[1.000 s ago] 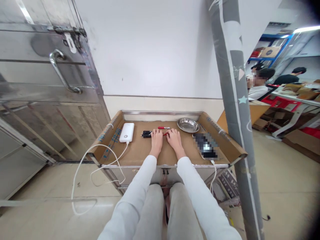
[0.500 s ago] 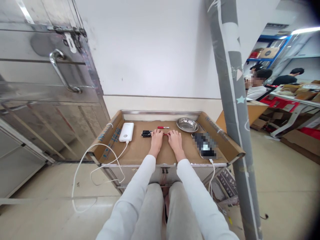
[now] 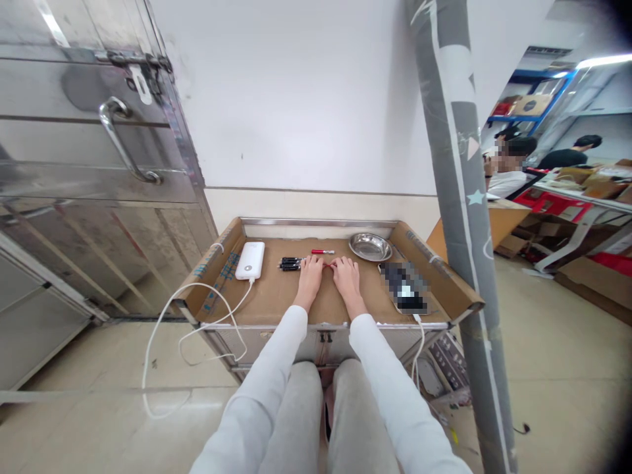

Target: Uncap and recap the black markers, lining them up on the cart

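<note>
On the brown cardboard surface (image 3: 276, 306), my left hand (image 3: 310, 275) and my right hand (image 3: 346, 275) lie close together, palms down. Both have their fingertips closed on a thin red piece (image 3: 327, 265) that bridges the small gap between them; most of it is hidden by the fingers. Just left of my left hand lie several black pens (image 3: 289, 263) side by side, their right ends partly covered by that hand. Beyond the fingers rests a red pen-like piece with a pale end (image 3: 322, 251).
A white power bank (image 3: 250, 261) with a white cable stands left. At the right are a shiny metal bowl (image 3: 370, 247) and a phone (image 3: 405, 288) on a cable. Raised cardboard-covered sides border the surface. A grey wrapped roll (image 3: 476, 197) leans at right; people sit beyond it.
Both hands stay in almost the same place, with the fingertips shifting slightly around the thin red piece. The pens, bowl, power bank and phone have not moved noticeably.
</note>
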Demonstrator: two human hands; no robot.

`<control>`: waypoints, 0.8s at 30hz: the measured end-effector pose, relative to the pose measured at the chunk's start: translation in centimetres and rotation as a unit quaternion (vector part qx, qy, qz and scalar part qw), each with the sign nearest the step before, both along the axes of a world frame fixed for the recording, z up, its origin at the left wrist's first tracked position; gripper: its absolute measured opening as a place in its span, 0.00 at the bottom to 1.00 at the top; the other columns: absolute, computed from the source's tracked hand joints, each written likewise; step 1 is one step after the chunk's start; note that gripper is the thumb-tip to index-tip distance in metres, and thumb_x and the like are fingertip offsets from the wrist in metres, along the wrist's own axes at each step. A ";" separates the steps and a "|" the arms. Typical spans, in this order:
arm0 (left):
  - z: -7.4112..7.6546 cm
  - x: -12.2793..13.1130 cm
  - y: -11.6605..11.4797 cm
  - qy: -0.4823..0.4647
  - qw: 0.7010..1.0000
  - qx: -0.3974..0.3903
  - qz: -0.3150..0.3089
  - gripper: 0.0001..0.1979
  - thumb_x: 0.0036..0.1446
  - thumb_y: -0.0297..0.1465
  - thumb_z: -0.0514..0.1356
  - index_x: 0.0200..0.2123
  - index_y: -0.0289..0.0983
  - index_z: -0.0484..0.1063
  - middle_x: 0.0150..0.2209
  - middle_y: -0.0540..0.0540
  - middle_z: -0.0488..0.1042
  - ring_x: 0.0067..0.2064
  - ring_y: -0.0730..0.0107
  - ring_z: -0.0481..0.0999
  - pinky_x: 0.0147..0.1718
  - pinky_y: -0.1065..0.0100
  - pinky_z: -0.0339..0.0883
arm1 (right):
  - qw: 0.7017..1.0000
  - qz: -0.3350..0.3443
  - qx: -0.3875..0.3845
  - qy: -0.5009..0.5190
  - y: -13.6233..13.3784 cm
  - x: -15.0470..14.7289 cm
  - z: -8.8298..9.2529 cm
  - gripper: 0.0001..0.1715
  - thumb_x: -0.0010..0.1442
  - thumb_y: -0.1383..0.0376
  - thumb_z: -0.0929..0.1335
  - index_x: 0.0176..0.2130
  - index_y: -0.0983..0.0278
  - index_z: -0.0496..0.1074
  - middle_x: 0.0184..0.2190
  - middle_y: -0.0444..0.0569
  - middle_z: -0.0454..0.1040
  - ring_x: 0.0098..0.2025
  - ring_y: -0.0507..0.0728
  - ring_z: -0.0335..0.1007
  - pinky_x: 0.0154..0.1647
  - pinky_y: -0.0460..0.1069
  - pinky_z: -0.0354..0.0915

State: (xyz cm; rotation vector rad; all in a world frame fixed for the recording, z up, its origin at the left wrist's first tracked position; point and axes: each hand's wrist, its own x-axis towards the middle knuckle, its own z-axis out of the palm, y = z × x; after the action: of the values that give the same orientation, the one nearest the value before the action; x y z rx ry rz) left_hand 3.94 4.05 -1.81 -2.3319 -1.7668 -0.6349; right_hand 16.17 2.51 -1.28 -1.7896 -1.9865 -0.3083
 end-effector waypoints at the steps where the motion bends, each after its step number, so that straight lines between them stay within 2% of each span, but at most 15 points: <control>1: 0.1 0.0 0.0 -0.001 1.000 -0.002 -0.006 0.12 0.65 0.28 0.47 0.43 0.38 0.70 0.45 0.42 0.71 0.48 0.61 0.67 0.48 0.60 0.57 | 1.000 0.005 -0.003 -0.001 0.0 0.0 0.0 0.15 0.66 0.67 0.58 0.42 0.64 0.71 0.40 0.55 0.73 0.44 0.59 0.65 0.45 0.52 0.54; 10: 0.8 0.1 -0.3 -0.044 0.998 -0.002 -0.045 0.12 0.64 0.25 0.48 0.48 0.34 0.65 0.47 0.41 0.73 0.49 0.65 0.70 0.50 0.63 0.59 | 0.998 0.053 -0.029 0.003 0.6 0.1 -0.1 0.14 0.66 0.67 0.58 0.43 0.64 0.71 0.42 0.54 0.73 0.45 0.58 0.65 0.46 0.51 0.56; 15: 0.9 0.3 -0.5 -0.042 0.999 0.015 -0.023 0.16 0.63 0.24 0.47 0.52 0.32 0.64 0.48 0.38 0.73 0.50 0.62 0.71 0.50 0.62 0.60 | 1.000 0.011 -0.001 0.000 0.0 0.0 0.2 0.15 0.65 0.68 0.58 0.42 0.63 0.72 0.40 0.54 0.72 0.44 0.59 0.64 0.45 0.51 0.55; 20: 0.7 0.9 0.0 -0.042 0.997 0.055 0.037 0.23 0.61 0.23 0.45 0.59 0.30 0.58 0.59 0.32 0.64 0.57 0.59 0.66 0.55 0.60 0.58 | 0.997 -0.026 0.055 0.057 -0.6 -0.1 0.5 0.17 0.67 0.65 0.56 0.44 0.63 0.71 0.40 0.54 0.71 0.44 0.58 0.64 0.45 0.50 0.54; 24: 0.1 1.6 1.2 -0.013 0.999 0.041 -0.010 0.24 0.61 0.24 0.45 0.60 0.31 0.59 0.63 0.35 0.59 0.63 0.60 0.60 0.59 0.58 0.53 | 0.992 -0.024 0.095 0.084 -0.6 -0.2 0.5 0.19 0.68 0.63 0.55 0.45 0.63 0.71 0.40 0.53 0.71 0.43 0.57 0.63 0.45 0.50 0.54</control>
State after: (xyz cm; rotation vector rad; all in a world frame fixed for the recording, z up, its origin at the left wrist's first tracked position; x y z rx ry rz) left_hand 5.57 5.29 -1.66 -2.2999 -1.6956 -0.7306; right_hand 16.01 1.95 -0.77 -1.6870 -1.7399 -0.3379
